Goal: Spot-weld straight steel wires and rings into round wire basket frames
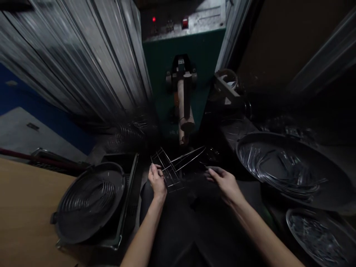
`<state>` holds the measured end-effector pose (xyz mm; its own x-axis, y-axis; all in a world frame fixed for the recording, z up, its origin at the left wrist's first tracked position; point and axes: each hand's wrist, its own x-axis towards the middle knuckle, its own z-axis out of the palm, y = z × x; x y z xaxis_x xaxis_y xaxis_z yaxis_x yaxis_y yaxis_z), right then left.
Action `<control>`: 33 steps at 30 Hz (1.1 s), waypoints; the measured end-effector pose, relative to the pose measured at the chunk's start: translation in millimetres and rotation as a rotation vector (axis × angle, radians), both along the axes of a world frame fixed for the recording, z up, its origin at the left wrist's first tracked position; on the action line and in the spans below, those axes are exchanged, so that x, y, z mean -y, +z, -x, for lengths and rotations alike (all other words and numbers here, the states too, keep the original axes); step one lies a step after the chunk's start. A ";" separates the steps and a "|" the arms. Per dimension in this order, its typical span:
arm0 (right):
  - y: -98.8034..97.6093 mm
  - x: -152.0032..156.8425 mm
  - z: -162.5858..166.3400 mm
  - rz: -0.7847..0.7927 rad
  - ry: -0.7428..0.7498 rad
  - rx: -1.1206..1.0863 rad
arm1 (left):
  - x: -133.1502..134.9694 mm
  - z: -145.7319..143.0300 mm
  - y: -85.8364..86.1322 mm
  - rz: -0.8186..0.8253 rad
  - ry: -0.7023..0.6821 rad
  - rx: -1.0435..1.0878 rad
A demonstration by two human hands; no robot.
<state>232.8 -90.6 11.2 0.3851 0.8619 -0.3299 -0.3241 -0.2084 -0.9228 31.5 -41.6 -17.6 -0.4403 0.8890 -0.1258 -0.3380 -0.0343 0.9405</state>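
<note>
My left hand (158, 181) is closed on the edge of a wire rack (170, 167), a small grid of thin shiny rods with a long pointed loop sticking out to the right. The rack is held tilted in front of my dark clothing. To the right of the loop, my right hand (224, 182) is pinched, with a short thin wire (203, 164) showing at its fingertips, apart from the rack. Just beyond the rack stand the thick rod-like arms (185, 111) of a green machine (158, 55), apparently a spot welder.
At right, a large dark pan (330, 196) holds bent wires, and a smaller tray (292, 226) holds small metal pieces. A round pan (73, 230) with wire rings sits at left on a crate (118, 237). Corrugated metal sheeting (83, 48) rises behind. A red light (154, 19) glows on the machine.
</note>
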 end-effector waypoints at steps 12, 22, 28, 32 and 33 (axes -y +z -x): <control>26.4 -46.6 52.5 -0.078 -0.014 -0.234 | -15.8 10.1 1.5 0.040 0.006 -0.056; 35.8 -54.4 51.4 -0.010 -0.051 -0.291 | -26.3 8.7 6.0 0.048 -0.034 -0.037; 37.4 -59.7 53.6 -0.003 -0.078 -0.321 | -31.4 10.9 11.5 0.054 -0.034 -0.074; 40.1 -62.4 54.3 0.009 -0.092 -0.317 | -33.8 13.6 18.8 0.046 -0.049 -0.113; 40.9 -62.6 54.5 0.012 -0.095 -0.314 | -34.0 14.2 20.9 0.053 -0.058 -0.115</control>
<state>178.2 -28.0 52.1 0.3411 0.8223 -0.4555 -0.6112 -0.1742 -0.7720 17.3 -7.6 3.3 -0.4026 0.9068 -0.1247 -0.2276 0.0327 0.9732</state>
